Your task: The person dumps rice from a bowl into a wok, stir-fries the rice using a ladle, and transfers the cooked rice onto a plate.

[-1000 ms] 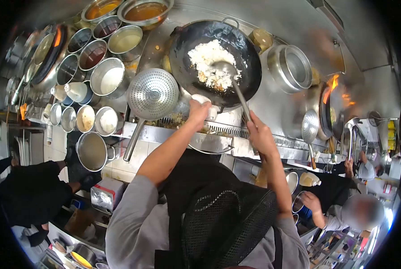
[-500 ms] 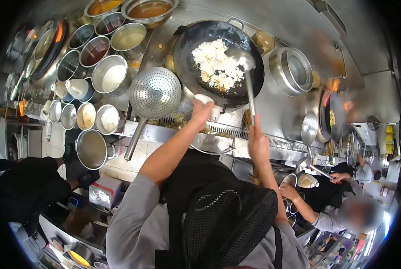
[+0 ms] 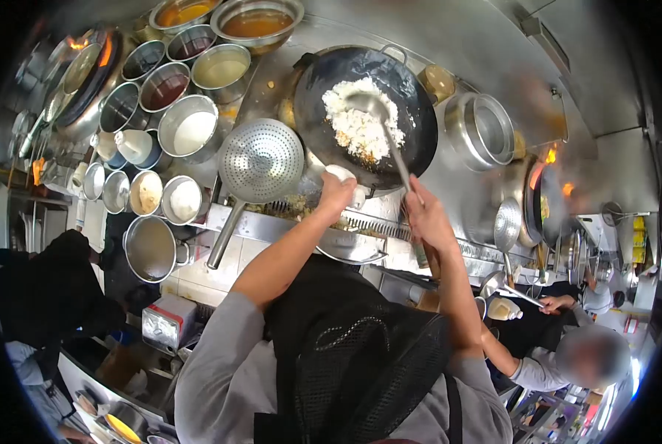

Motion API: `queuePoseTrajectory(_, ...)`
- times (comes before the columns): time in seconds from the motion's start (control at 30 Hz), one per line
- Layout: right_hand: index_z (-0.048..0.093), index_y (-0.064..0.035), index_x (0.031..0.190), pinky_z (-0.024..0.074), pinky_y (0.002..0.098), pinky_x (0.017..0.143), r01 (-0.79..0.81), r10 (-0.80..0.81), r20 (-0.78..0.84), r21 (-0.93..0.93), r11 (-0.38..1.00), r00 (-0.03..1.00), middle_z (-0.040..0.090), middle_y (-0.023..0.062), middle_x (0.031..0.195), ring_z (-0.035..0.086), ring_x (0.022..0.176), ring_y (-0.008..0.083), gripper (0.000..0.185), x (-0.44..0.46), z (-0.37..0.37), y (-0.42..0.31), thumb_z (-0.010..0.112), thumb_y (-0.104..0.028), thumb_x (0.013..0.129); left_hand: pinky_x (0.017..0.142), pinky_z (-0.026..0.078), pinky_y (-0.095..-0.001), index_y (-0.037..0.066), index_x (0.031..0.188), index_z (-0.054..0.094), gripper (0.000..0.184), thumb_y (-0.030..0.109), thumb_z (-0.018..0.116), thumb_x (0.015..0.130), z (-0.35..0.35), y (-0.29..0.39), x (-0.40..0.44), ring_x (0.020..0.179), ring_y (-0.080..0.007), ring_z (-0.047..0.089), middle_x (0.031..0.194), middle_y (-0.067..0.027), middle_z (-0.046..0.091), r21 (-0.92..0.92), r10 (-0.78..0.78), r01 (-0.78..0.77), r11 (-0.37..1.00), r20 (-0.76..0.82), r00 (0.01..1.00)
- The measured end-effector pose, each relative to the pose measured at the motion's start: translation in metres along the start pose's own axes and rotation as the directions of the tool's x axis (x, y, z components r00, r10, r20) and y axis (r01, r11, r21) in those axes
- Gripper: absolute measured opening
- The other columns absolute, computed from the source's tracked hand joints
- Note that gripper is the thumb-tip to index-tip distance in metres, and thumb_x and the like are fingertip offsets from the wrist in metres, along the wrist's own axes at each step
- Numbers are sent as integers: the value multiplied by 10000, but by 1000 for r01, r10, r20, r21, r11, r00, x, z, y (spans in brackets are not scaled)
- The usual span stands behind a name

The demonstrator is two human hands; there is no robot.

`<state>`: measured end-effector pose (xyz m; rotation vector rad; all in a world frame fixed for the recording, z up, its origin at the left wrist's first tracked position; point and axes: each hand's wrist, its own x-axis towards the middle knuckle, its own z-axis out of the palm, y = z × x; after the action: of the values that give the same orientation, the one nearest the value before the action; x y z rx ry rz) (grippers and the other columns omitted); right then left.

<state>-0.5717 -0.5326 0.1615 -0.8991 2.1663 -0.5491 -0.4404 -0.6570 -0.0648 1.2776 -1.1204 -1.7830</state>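
A black wok (image 3: 414, 92) stands on the range with a clump of white rice (image 3: 357, 132) in it, browned bits at its lower edge. My left hand (image 3: 335, 197) is closed around a folded white cloth (image 3: 340, 173) at the wok's near rim; the wok handle under it is hidden. My right hand (image 3: 429, 220) grips the handle of a metal ladle (image 3: 397, 154), whose bowl rests on the rice. Left of the wok lies a perforated strainer (image 3: 261, 160), its handle pointing toward me.
Metal pots of sauces and powders, among them a pot of white powder (image 3: 188, 127), crowd the left side. Stacked steel bowls (image 3: 491, 129) stand right of the wok. Farther right, a co-worker (image 3: 542, 362) holds a ladle near another wok with flames.
The ladle bowl has moved left from the wok's right side onto the rice, and my right hand has turned with it. The view has shifted slightly; my left hand stays at the rim.
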Motion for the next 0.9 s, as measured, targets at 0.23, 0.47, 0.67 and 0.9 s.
queuePoseTrajectory(0.23,483,-147,1586,555,527,732,236,-336,-199,-400,886,921,711,344,867,715,820,529,526,74,57,53,561,-319,1094,895,545,-391,-110,1261,477,462,99,686,905,3,10,-2,1058,-268,646,1200,-197,627,53,-35,36,998,-25,999)
queuePoseTrajectory(0.47,445,-154,1606,540,580,753,295,-335,-297,-173,940,894,702,361,915,693,870,568,547,37,18,18,559,-310,1094,882,557,-400,-120,1268,462,476,106,671,906,7,-8,7,1042,-270,660,1189,-216,629,106,-3,13,994,-91,996)
queuePoseTrajectory(0.67,419,-126,1606,560,556,826,242,-271,-73,-277,930,960,699,379,952,702,926,550,577,45,9,43,588,-279,1076,790,605,-394,-87,1270,473,432,35,658,899,7,-22,19,978,-276,708,1146,-192,644,-130,-50,53,990,28,998)
queuePoseTrajectory(0.9,466,-78,1568,571,523,848,-31,-62,-226,-386,922,972,709,344,1117,701,978,537,506,-28,-17,114,531,-259,1100,695,656,-476,-93,1141,566,281,1,664,895,5,6,4,843,-302,750,1022,-185,691,-363,-233,311,878,242,942)
